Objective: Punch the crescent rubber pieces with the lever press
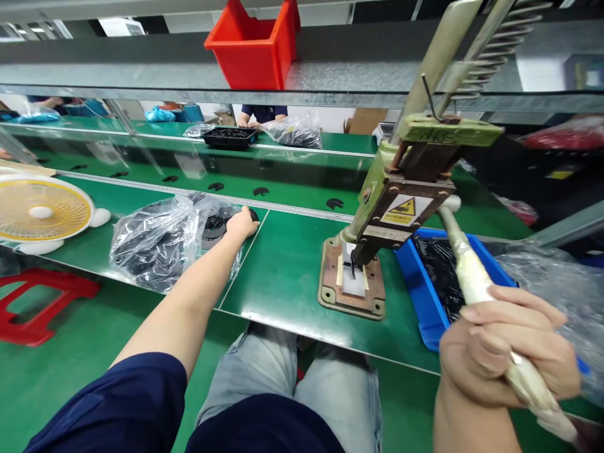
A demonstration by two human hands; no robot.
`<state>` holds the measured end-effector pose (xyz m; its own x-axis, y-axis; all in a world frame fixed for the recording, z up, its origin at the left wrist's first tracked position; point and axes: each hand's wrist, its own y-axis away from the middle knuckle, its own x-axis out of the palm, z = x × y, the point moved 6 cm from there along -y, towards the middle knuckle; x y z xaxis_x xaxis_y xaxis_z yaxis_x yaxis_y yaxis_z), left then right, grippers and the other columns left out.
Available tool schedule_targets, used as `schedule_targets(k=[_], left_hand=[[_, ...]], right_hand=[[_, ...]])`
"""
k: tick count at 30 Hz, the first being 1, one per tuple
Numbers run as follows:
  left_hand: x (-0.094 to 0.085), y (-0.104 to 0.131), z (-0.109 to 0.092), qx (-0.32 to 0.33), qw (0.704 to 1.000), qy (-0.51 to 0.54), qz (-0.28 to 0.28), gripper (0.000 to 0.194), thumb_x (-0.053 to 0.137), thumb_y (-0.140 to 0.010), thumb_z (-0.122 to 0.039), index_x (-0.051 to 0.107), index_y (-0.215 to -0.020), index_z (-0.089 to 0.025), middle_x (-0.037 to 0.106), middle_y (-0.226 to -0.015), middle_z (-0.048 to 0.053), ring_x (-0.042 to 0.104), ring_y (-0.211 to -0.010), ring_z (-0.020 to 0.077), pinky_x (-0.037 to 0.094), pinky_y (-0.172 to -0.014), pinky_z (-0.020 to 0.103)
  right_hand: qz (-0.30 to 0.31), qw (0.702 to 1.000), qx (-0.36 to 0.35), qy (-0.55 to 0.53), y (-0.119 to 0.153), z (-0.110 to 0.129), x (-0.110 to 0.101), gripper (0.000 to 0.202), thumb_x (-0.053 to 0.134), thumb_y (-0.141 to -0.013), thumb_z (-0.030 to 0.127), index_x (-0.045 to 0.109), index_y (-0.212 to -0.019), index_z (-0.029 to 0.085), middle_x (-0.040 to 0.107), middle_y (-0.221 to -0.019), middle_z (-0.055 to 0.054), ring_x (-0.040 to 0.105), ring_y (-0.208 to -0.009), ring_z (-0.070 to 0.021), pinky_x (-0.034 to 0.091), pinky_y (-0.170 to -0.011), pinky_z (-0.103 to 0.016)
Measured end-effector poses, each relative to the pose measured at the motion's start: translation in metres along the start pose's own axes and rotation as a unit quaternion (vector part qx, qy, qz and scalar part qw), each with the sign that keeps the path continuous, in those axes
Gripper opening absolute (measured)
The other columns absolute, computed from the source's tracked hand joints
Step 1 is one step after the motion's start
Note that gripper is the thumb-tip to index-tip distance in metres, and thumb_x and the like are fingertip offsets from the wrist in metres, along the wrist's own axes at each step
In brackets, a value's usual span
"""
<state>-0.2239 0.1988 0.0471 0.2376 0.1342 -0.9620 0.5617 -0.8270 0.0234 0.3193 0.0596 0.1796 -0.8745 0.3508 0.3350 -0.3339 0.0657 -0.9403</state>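
My right hand (509,346) is wrapped around the taped lever handle (472,274) of a green hand press (377,189). Out to the left, my left hand (242,224) is closed at the mouth of a clear plastic bag (155,242) filled with black parts. A dark piece, a black plastic part (255,216), shows at its fingertips; its full shape is hidden. Beneath the press ram, a small metal fixture (353,280) sits on the base plate (330,292), with a thin black piece by it.
A blue bin (419,296) of black parts stands right of the press. Several black curved pieces, one of them a C-shaped part (335,203), lie along the green belt behind. A fan (42,211) lies at left; a red bin (255,50) sits overhead. A co-worker (263,114) sits opposite.
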Motion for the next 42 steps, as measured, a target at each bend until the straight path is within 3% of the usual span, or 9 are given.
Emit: schedule_targets(k=[3, 7, 12, 17, 20, 26, 29, 34, 42], left_hand=[[0.001, 0.006, -0.004, 0.023, 0.998, 0.05, 0.003, 0.058, 0.077, -0.089, -0.042, 0.055, -0.136, -0.016, 0.076, -0.121, 0.021, 0.073, -0.112, 0.0354, 0.053, -0.093, 0.04], [-0.016, 0.031, -0.025, 0.148, 0.986, 0.083, 0.008, 0.027, 0.07, -0.093, -0.035, 0.068, -0.115, -0.021, 0.078, -0.102, 0.008, 0.073, -0.093, 0.0245, 0.052, -0.086, 0.031], [-0.026, 0.102, -0.074, 0.338, 0.939, 0.009, 0.066, 0.024, 0.066, -0.088, -0.028, 0.077, -0.109, -0.021, 0.074, -0.108, 0.011, 0.068, -0.11, 0.0304, 0.051, -0.101, 0.036], [0.0, 0.167, -0.123, 0.44, 0.883, 0.062, 0.151, 0.018, 0.069, -0.088, -0.031, 0.08, -0.1, -0.023, 0.071, -0.099, 0.011, 0.069, -0.1, 0.0281, 0.053, -0.095, 0.035], [0.023, 0.18, -0.134, 0.41, 0.882, 0.182, 0.147, 0.016, 0.068, -0.093, -0.037, 0.075, -0.088, -0.023, 0.07, -0.085, 0.007, 0.068, -0.082, 0.0228, 0.053, -0.079, 0.031], [0.071, 0.173, -0.12, 0.194, 0.855, 0.436, 0.2, 0.038, 0.077, -0.088, -0.054, 0.057, -0.082, -0.022, 0.065, -0.061, -0.002, 0.063, -0.054, 0.0145, 0.046, -0.055, 0.023], [0.063, 0.173, -0.132, 0.19, 0.831, 0.477, 0.213, 0.042, 0.082, -0.086, -0.053, 0.054, -0.083, -0.022, 0.063, -0.057, -0.004, 0.06, -0.049, 0.012, 0.046, -0.051, 0.021], [0.045, 0.182, -0.175, 0.229, 0.797, 0.466, 0.307, 0.037, 0.081, -0.091, -0.047, 0.057, -0.085, -0.019, 0.067, -0.058, -0.001, 0.061, -0.047, 0.0105, 0.046, -0.047, 0.02], [0.063, 0.175, -0.197, 0.228, 0.797, 0.444, 0.34, 0.041, 0.084, -0.089, -0.046, 0.056, -0.082, -0.018, 0.064, -0.057, -0.001, 0.064, -0.048, 0.0124, 0.049, -0.047, 0.021]], right_hand=[[0.016, 1.0, 0.021, 0.009, -0.001, 0.005, 0.003, 0.056, 0.075, -0.08, 0.052, 0.038, -0.05, 0.021, 0.04, -0.041, 0.005, 0.047, -0.04, -0.0139, 0.048, -0.071, -0.045], [0.018, 0.998, 0.053, 0.025, -0.001, 0.009, 0.006, 0.052, 0.074, -0.081, 0.05, 0.041, -0.053, 0.021, 0.042, -0.044, 0.006, 0.046, -0.042, -0.0127, 0.05, -0.076, -0.045], [0.036, 0.997, 0.061, 0.028, -0.003, 0.015, 0.009, 0.05, 0.074, -0.084, 0.048, 0.041, -0.056, 0.021, 0.045, -0.048, 0.006, 0.047, -0.046, -0.0119, 0.05, -0.081, -0.045], [0.077, 0.994, 0.072, 0.033, -0.006, 0.02, 0.011, 0.042, 0.071, -0.087, 0.043, 0.045, -0.063, 0.021, 0.05, -0.053, 0.005, 0.051, -0.052, -0.0125, 0.051, -0.086, -0.046], [0.099, 0.992, 0.074, 0.034, -0.007, 0.023, 0.011, 0.039, 0.071, -0.089, 0.041, 0.047, -0.066, 0.021, 0.055, -0.056, 0.005, 0.054, -0.056, -0.013, 0.05, -0.089, -0.046], [0.118, 0.989, 0.084, 0.036, -0.008, 0.025, 0.012, 0.035, 0.07, -0.092, 0.04, 0.05, -0.07, 0.021, 0.058, -0.062, 0.004, 0.056, -0.059, -0.0139, 0.05, -0.091, -0.047], [0.116, 0.989, 0.084, 0.034, -0.007, 0.024, 0.012, 0.035, 0.069, -0.092, 0.04, 0.049, -0.07, 0.021, 0.058, -0.062, 0.004, 0.056, -0.059, -0.0135, 0.05, -0.092, -0.047], [0.104, 0.99, 0.091, 0.032, -0.006, 0.026, 0.011, 0.037, 0.068, -0.093, 0.039, 0.048, -0.069, 0.021, 0.057, -0.063, 0.005, 0.056, -0.062, -0.0131, 0.049, -0.094, -0.046], [0.119, 0.987, 0.103, 0.034, -0.007, 0.028, 0.012, 0.035, 0.068, -0.095, 0.041, 0.051, -0.071, 0.022, 0.058, -0.065, 0.005, 0.058, -0.065, -0.0144, 0.05, -0.096, -0.047]])
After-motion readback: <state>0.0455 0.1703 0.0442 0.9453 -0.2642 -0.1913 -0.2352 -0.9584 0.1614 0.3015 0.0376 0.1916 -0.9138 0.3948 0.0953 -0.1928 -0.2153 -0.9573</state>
